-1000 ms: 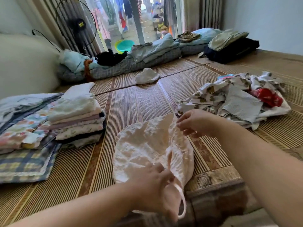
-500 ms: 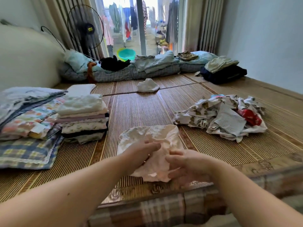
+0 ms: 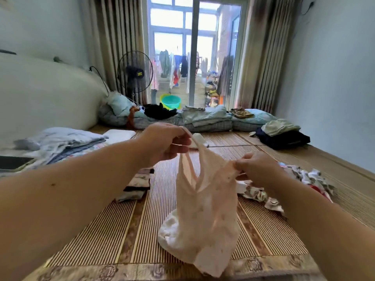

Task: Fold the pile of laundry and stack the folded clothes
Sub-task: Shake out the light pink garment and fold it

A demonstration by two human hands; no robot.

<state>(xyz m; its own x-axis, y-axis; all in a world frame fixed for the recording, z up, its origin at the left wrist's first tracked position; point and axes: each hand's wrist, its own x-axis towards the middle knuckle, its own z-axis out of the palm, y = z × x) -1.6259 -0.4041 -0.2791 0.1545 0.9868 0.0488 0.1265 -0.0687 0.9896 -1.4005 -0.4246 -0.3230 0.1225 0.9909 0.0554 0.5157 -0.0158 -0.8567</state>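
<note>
Both hands [image 3: 166, 141] pinch pale garment [image 3: 205, 209]; no legible writing.

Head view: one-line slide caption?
Left hand and right hand lift a pale pink garment off the striped mat, unfolded laundry pile at right.

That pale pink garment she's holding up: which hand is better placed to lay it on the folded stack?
Probably the left hand: the folded stack lies on its side, while the right hand hangs over the unfolded pile.
</note>
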